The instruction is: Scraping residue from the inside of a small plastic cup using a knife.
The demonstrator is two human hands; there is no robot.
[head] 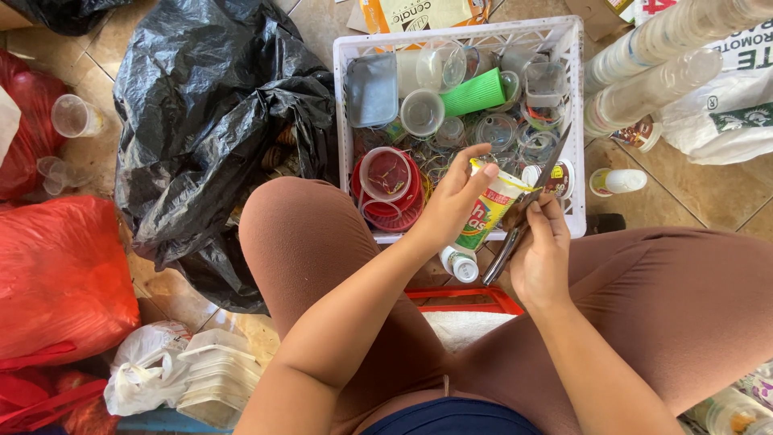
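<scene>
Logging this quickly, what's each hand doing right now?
Left hand: closed around a small plastic bottle.
Right hand: closed on a knife against the bottle.

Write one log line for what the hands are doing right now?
left hand: holds small plastic bottle | right hand: holds scissors at bottle's label | behind: white crate of clear cups and lids

A small plastic bottle (481, 219) with a white cap and a green, red and yellow label stands out against a white lattice plastic crate (460, 39) holding a bright green ribbed cup (473, 94) and red round lids (392, 197), beside a crumpled glossy black bag (205, 113) and a red plastic sack (60, 278).
</scene>
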